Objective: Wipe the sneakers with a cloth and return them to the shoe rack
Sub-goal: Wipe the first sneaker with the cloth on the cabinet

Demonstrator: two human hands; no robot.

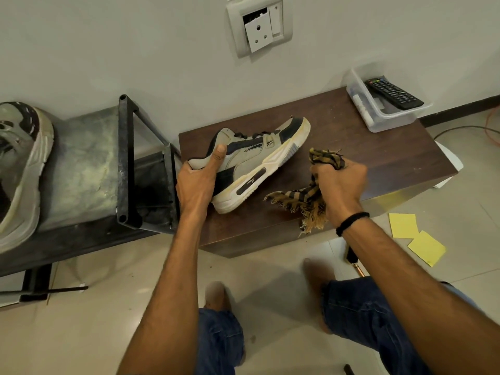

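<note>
So, left hand (pixel 196 182) in mid-frame grips the heel of a sneaker (pixel 254 158): thumb lies up along the collar, the other fingers are hidden behind the shoe, forearm reaches in from the bottom centre. The sneaker is beige and navy with a cream sole, tilted, toe pointing to the upper right, over the dark wooden table (pixel 365 147); cannot tell if the sole rests on it. Right hand (pixel 341 182), just right of the shoe and not touching it, is fisted round a tan and black striped cloth (pixel 300 197) with frayed ends hanging over the table's front edge. A black band (pixel 351 221) sits on that wrist. The side logo on the sneaker is a shape only, no readable writing. A second sneaker (pixel 19 169) sits on the metal shoe rack (pixel 81 163) at the left, cut off by the frame edge. Upper right, a clear tub (pixel 378 123) holds a remote (pixel 392 93); its button labels are too small to read.
</note>
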